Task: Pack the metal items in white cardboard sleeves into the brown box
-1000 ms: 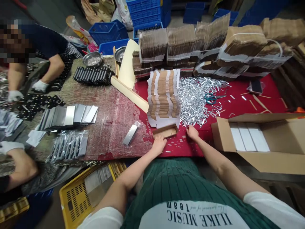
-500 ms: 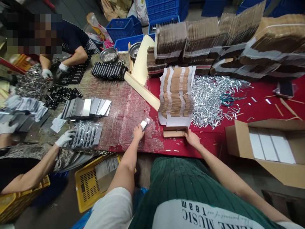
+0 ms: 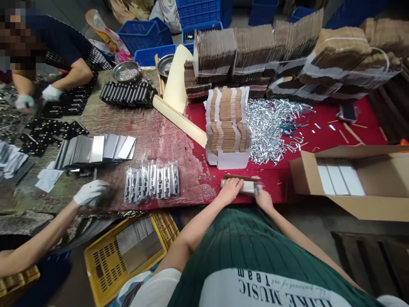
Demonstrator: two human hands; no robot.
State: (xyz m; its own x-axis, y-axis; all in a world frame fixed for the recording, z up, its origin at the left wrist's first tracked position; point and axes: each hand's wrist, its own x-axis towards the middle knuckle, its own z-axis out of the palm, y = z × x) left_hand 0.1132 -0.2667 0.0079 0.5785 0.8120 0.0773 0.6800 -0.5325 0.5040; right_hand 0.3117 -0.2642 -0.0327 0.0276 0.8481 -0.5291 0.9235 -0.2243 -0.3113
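Note:
Close to the table's front edge lies a small cardboard box (image 3: 237,176), its brown inside showing. A silvery bagged metal piece (image 3: 246,187) rests at its opening, lengthwise along it. My left hand (image 3: 231,190) is closed over the left end of the piece, fingertips by the box rim. At the right end my right hand (image 3: 263,199) grips the box; its fingertips are somewhat blurred. How deep the piece sits cannot be told. Just behind stands a white-edged carton of folded brown cardboard pieces (image 3: 228,138).
A row of bagged metal parts (image 3: 151,181) lies left, near a co-worker's gloved hand (image 3: 91,192). Loose silver pieces (image 3: 268,130) and scissors (image 3: 289,127) are behind right. An open carton (image 3: 302,177) holds white boxes. Stacked cardboard (image 3: 252,49) lines the back; another person works far left.
My left hand has brought the bagged piece rightward to the small box. The row of bagged parts has moved right, away from the co-worker's gloved hand. The view has shifted right.

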